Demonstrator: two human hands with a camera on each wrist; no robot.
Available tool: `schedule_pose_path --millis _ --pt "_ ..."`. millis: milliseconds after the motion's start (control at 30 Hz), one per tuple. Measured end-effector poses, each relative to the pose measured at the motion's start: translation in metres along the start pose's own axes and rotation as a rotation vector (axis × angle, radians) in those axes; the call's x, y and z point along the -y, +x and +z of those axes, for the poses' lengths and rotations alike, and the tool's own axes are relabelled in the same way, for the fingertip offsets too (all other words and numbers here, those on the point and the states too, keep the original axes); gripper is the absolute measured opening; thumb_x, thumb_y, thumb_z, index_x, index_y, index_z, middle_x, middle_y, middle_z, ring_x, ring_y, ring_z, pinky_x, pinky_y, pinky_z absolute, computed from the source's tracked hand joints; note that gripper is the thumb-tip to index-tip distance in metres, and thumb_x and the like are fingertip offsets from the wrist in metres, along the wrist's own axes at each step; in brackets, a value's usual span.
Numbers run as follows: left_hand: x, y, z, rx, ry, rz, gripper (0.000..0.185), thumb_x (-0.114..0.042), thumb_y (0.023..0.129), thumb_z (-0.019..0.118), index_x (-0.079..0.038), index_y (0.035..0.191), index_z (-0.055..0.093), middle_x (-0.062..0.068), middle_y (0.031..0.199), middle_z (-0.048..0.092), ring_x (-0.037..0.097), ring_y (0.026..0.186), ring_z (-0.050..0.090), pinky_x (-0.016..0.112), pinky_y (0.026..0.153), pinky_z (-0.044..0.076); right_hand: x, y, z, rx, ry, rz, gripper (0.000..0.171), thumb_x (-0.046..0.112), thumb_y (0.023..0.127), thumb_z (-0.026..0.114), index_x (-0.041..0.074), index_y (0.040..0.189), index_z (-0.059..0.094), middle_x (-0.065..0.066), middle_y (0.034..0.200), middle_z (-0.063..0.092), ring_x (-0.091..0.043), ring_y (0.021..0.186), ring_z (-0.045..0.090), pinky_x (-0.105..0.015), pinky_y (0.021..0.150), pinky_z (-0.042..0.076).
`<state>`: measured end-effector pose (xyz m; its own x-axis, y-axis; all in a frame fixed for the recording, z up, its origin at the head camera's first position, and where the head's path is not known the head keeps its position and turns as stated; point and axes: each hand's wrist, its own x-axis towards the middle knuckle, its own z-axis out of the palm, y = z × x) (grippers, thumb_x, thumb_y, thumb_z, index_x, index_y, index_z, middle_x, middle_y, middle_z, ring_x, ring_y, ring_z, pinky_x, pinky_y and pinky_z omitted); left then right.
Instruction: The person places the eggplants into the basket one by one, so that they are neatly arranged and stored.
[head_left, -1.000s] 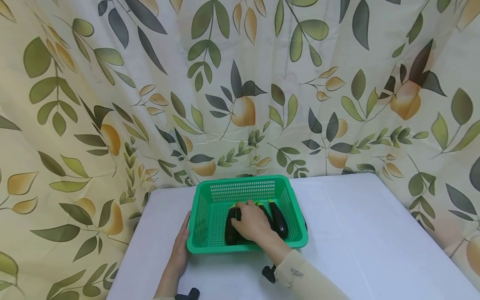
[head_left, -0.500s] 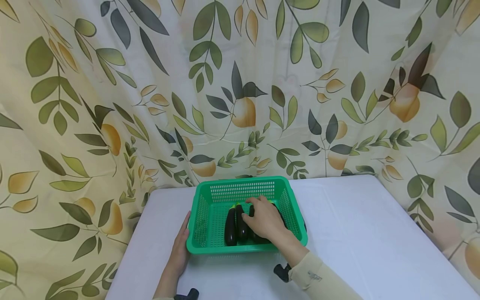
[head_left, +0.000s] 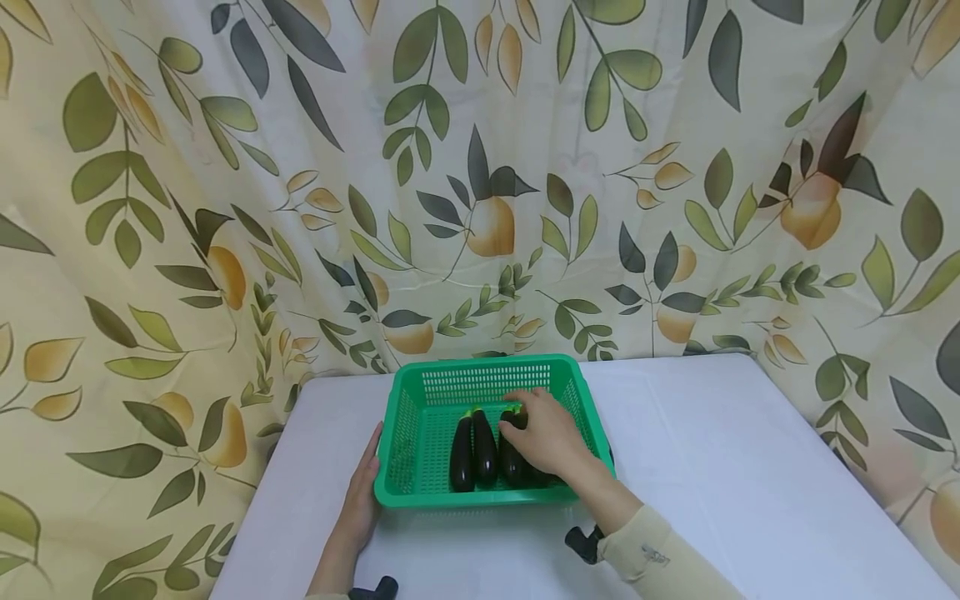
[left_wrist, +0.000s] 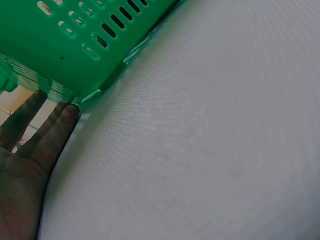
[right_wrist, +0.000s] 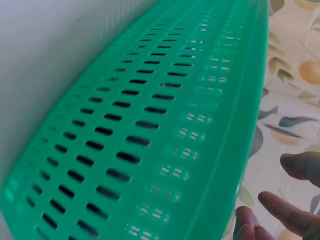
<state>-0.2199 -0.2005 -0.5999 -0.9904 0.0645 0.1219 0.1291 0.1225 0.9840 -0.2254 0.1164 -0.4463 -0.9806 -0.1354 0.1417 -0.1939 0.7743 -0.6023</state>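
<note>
A green plastic basket (head_left: 420, 500) stands on the white-covered table with several dark eggplants lying lengthwise inside. Two of them, the left eggplant (head_left: 461, 457) and the one beside it (head_left: 485, 450), lie side by side. Another eggplant (head_left: 513, 462) is partly under my right hand (head_left: 551, 433), which reaches over the front rim. Its thumb and forefinger stand apart near the stem end, and the curtain shows between them in the right wrist view. My hand hides what lies further right. My left hand (head_left: 363, 492) rests with straight fingers (left_wrist: 55, 135) against the basket's left side.
The table (head_left: 697, 467) extends to both sides of the basket and in front of it. Behind it hangs a leaf-and-fruit patterned curtain (head_left: 487, 275). Black wrist mounts, such as the right one (head_left: 583, 546), sit at both wrists.
My right hand has moved right from the left eggplants to those on the right. The second eggplant from the left has come into view. My left hand stays at the basket's side.
</note>
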Motion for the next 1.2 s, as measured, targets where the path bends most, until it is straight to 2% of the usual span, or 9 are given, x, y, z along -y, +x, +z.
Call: schedule_pose_path --millis 267,500,733,1000,1200 --pt "0.001 0.0 0.0 0.005 -0.006 -0.008 0.055 -0.048 0.111 0.02 -0.038 0.165 0.022 -0.013 0.173 0.02 0.025 0.164 0.008 0.07 0.125 0.003 -0.017 -0.001 -0.013 -0.039 0.003 -0.011 0.044 0.026 0.093 0.076 0.009 0.133 0.068 -0.014 0.11 0.062 -0.02 0.086 0.057 -0.031 0.068 0.049" --pt "0.003 -0.001 -0.001 0.005 -0.009 -0.007 0.055 -0.048 0.111 0.02 -0.039 0.165 0.022 -0.015 0.173 0.02 0.024 0.164 0.007 0.069 0.126 0.003 -0.038 -0.002 -0.029 -0.063 -0.015 0.021 0.047 0.026 0.095 0.073 0.007 0.138 0.064 -0.015 0.113 0.062 -0.021 0.087 0.057 -0.03 0.067 0.05" --pt "0.002 0.001 -0.002 0.012 -0.032 0.005 0.056 -0.047 0.111 0.02 -0.036 0.166 0.021 -0.016 0.172 0.02 0.023 0.164 0.008 0.068 0.126 0.002 -0.06 -0.003 -0.047 -0.085 -0.032 0.031 0.049 0.025 0.097 0.07 0.005 0.14 0.061 -0.021 0.117 0.062 -0.031 0.1 0.064 -0.041 0.073 0.059" --pt "0.002 0.001 -0.002 0.005 -0.026 -0.007 0.055 -0.048 0.11 0.02 -0.041 0.165 0.022 -0.018 0.172 0.021 0.021 0.164 0.008 0.068 0.126 0.003 -0.082 -0.004 -0.057 -0.093 -0.065 0.075 0.051 0.025 0.099 0.067 0.0 0.142 0.057 -0.027 0.12 0.061 -0.036 0.101 0.062 -0.044 0.072 0.059" --pt "0.0 0.001 -0.002 0.016 -0.024 0.008 0.056 -0.047 0.111 0.02 -0.036 0.166 0.021 -0.016 0.172 0.021 0.022 0.164 0.008 0.068 0.126 0.002 -0.099 -0.005 -0.06 -0.088 -0.08 0.112 0.05 0.023 0.101 0.063 -0.002 0.143 0.055 -0.028 0.12 0.061 -0.038 0.102 0.065 -0.048 0.075 0.061"
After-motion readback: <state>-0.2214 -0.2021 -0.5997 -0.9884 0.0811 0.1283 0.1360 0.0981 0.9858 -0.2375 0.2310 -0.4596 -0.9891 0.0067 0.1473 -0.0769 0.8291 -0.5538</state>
